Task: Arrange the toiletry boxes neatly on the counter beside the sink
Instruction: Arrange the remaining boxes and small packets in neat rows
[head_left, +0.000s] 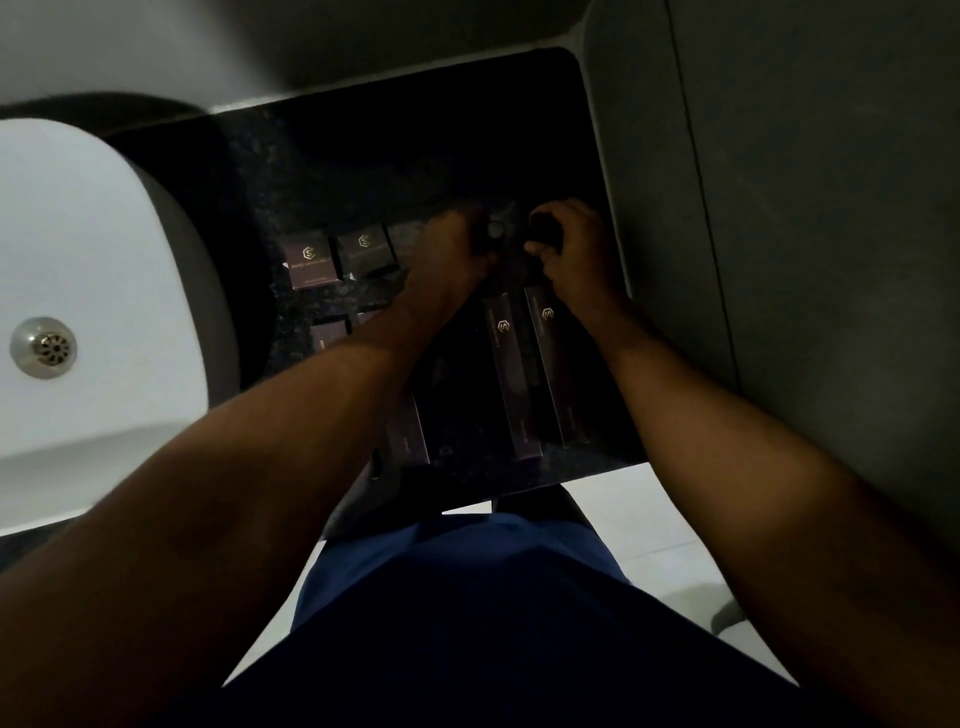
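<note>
Dark toiletry boxes with gold logos lie on a black speckled counter (363, 166). Two small square boxes (310, 260) (366, 250) sit side by side near the sink. Two long boxes (511, 374) (556, 364) lie parallel below my hands. Another small box (328, 332) and a long box (410, 436) are partly hidden under my left forearm. My left hand (452, 254) grips a small dark round-capped bottle (496, 231). My right hand (576, 249) is closed around a second small dark item (540, 234), too dim to identify.
A white sink basin (78, 270) with a metal drain (44, 347) lies left of the counter. A grey wall (779, 208) borders the counter's right edge. White floor tiles (665, 535) show below the counter front.
</note>
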